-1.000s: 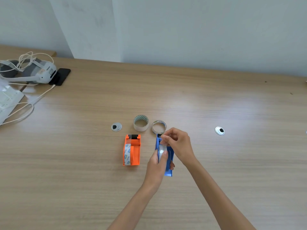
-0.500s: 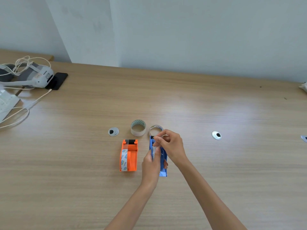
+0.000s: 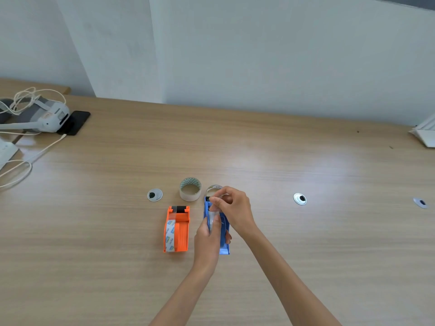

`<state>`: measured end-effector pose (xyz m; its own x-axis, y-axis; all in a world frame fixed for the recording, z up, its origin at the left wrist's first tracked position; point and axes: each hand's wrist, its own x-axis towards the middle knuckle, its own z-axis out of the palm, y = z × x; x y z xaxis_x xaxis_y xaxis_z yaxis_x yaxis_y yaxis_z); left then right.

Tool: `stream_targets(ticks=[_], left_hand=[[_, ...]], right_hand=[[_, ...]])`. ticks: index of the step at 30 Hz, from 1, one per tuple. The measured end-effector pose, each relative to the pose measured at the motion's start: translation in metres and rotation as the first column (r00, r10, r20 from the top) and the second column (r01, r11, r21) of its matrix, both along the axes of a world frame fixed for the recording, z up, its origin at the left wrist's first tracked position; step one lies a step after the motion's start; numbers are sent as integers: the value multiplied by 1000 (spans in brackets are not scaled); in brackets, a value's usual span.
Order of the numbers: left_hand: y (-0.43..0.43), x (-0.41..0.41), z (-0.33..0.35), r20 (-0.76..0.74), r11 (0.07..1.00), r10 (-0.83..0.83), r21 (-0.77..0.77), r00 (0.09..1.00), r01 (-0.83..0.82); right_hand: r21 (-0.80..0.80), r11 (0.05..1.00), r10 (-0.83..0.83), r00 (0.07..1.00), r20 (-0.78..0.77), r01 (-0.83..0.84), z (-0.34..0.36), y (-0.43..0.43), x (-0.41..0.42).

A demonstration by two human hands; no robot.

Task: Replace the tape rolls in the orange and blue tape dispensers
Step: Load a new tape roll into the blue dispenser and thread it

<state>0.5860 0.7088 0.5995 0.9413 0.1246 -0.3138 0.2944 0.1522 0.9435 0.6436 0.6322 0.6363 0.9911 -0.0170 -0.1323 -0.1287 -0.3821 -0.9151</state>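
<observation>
Grip: left hand (image 3: 208, 241) round blue dispenser (image 3: 224, 250) | right hand (image 3: 235, 208) pinches tape (image 3: 213, 218)

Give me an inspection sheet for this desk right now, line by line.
Surface: wooden desk, glare patches, round grommet caps set in.
Job's things: orange dispenser loaded with a roll; blue dispenser in hand; wide roll and thin roll beyond them.
Clutter: headset and black phone far left; white papers far right.
Hands: left hand grips the blue dispenser; right hand pinches clear tape near its cutter.
Cables: white cable looped at left edge.
Surroundings: pale wall behind.
</observation>
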Motion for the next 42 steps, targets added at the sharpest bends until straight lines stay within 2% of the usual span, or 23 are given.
stream_targets(ticks=[8,16,20,26,33,36,42], left_hand=[[2,-5,-2,19,1000,-17,-7,1000,17],[1,-10,3,24,991,-136,-17,990,136],[3,-4,4,18,996,-80,-37,997,80],[2,-4,13,33,1000,23,21,999,-24],[0,-16,16,105,998,-50,43,993,46],[0,-17,20,102,996,-91,19,991,89],[4,-17,24,95,990,-143,2,985,144]], right_hand=[[45,999,6,1000,-4,-6,2,1,5],[67,997,-39,999,-16,40,10,-1,14],[106,993,56,998,-11,-55,22,4,11],[120,984,128,992,10,-128,30,0,15],[130,991,3,999,33,-8,40,-12,34],[100,995,21,999,33,-24,39,-11,37],[119,990,-81,997,18,78,34,-11,40]])
